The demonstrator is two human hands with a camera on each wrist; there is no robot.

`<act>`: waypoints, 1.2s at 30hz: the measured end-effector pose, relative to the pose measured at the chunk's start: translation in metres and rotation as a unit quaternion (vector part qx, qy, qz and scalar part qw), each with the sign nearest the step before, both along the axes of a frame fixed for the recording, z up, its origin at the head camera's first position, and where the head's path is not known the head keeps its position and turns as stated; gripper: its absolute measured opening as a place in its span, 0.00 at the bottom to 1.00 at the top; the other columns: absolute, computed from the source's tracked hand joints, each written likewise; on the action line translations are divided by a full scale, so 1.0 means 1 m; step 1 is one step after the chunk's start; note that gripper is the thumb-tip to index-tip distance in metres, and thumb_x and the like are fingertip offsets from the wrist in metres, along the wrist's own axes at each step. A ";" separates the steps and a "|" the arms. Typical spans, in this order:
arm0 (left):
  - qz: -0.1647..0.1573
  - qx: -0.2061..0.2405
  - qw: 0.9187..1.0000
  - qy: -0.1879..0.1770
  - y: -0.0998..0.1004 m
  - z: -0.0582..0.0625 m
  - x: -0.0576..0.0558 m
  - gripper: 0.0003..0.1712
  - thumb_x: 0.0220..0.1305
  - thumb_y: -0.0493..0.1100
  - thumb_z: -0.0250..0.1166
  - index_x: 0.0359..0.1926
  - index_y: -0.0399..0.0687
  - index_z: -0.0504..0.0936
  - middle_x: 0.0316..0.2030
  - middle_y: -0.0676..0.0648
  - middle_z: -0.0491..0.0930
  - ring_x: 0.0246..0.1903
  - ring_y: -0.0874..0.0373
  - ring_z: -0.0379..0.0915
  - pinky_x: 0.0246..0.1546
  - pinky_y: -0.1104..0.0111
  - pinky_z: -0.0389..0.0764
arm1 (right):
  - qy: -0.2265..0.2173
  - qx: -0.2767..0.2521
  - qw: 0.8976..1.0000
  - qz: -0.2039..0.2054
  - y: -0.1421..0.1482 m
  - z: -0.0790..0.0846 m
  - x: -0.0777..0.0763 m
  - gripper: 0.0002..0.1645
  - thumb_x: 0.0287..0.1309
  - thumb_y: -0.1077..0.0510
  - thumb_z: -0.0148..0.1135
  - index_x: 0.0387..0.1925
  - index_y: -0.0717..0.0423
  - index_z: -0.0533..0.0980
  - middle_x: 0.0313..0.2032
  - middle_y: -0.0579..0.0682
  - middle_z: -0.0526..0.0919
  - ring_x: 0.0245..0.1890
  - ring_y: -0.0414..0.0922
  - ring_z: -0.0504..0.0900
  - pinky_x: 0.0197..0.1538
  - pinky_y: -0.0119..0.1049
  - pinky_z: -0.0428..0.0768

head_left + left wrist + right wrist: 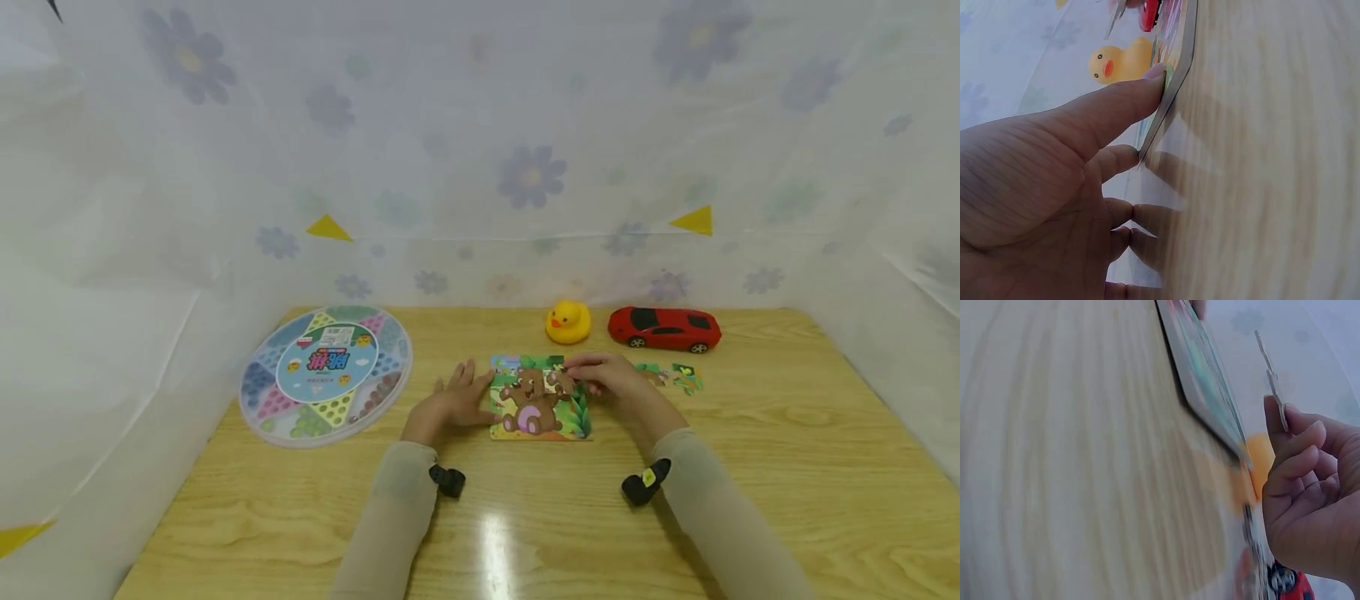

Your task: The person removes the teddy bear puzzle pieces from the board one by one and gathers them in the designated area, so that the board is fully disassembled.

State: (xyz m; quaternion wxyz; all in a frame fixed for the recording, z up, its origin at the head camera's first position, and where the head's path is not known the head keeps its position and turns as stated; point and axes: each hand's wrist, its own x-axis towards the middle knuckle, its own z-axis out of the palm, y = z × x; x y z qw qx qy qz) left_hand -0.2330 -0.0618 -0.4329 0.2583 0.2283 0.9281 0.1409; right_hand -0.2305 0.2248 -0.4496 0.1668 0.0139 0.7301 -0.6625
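A jigsaw puzzle board (531, 419) with a brown bear picture lies flat on the wooden table, most of its picture filled in. Beside its left edge is my left hand (452, 402), fingers spread; in the left wrist view the thumb (1129, 100) presses on the board's rim and the other fingertips touch the table. My right hand (618, 382) pinches a thin puzzle piece (1277, 400) between thumb and index finger, raised over the board's upper right part. The right wrist view shows that piece edge-on, with the other fingers curled below it.
Loose puzzle pieces (686, 379) lie right of the board, behind my right forearm. Behind them stands a red toy car (666, 330), with a yellow rubber duck (567, 322) to its left. A round Chinese checkers box (326, 375) lies at the left. Flowered sheeting (480, 167) encloses the table.
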 end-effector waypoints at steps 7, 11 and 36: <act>-0.003 -0.003 1.000 0.001 0.000 -0.001 0.000 0.49 0.63 0.62 0.58 0.75 0.55 0.43 0.73 0.36 0.30 0.72 0.43 0.25 0.65 0.40 0.35 | 0.008 0.006 1.000 -0.016 0.054 0.008 0.010 0.19 0.62 0.61 0.60 0.53 0.64 0.76 0.33 0.41 0.83 0.16 0.34 0.67 0.23 0.27 0.70; -0.004 -0.003 1.000 0.000 -0.001 -0.001 0.000 0.49 0.63 0.63 0.58 0.75 0.55 0.43 0.73 0.37 0.29 0.72 0.43 0.24 0.65 0.40 0.35 | 0.015 0.007 1.000 -0.024 0.086 0.011 0.018 0.19 0.63 0.61 0.59 0.54 0.64 0.76 0.33 0.40 0.83 0.17 0.34 0.68 0.23 0.26 0.70; 0.001 -0.001 1.000 -0.003 -0.001 -0.004 -0.003 0.49 0.62 0.64 0.57 0.75 0.57 0.43 0.73 0.38 0.28 0.72 0.45 0.22 0.66 0.41 0.34 | -0.021 0.043 0.992 -0.121 0.218 0.007 0.048 0.17 0.65 0.59 0.57 0.29 0.33 0.84 0.29 0.33 0.82 0.22 0.33 0.74 0.26 0.27 0.76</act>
